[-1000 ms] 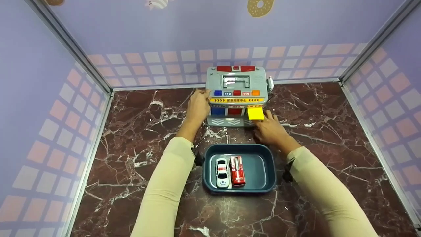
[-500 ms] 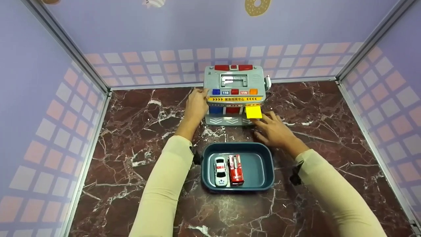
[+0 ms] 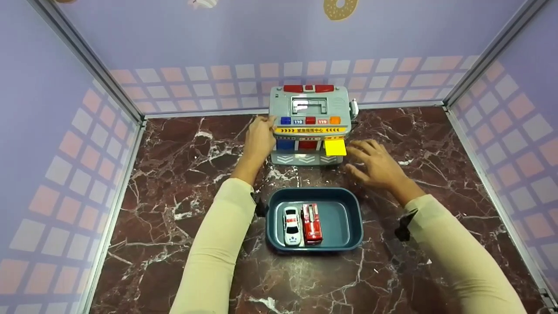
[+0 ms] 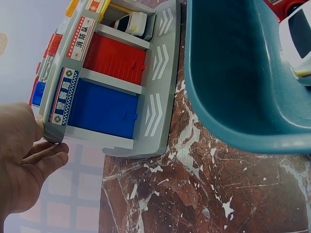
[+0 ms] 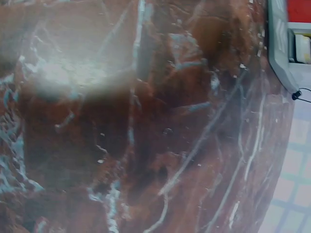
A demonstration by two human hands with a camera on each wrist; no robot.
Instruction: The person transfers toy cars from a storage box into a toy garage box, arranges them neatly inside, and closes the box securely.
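Note:
A grey toy rescue station [image 3: 310, 130] stands against the back wall, with blue and red garage doors down. Its yellow door [image 3: 335, 148] is swung up. Inside that bay sits a small white toy vehicle [image 4: 132, 23], seen in the left wrist view. My left hand [image 3: 260, 139] holds the station's left front corner, thumb and fingers around the roof edge. My right hand [image 3: 377, 165], fingers spread and holding nothing, hovers just right of the yellow door.
A dark teal tray [image 3: 357, 205] sits in front of the station. It holds a white toy police car [image 3: 292, 226] and a red toy fire truck [image 3: 312, 223]. Purple panels [image 3: 244, 35] enclose the marbled table [image 3: 183, 174] at the back and both sides.
My right hand has drawn back from the bay under the yellow door, moving to the right with its fingers spreading. My left hand keeps its place on the station's corner.

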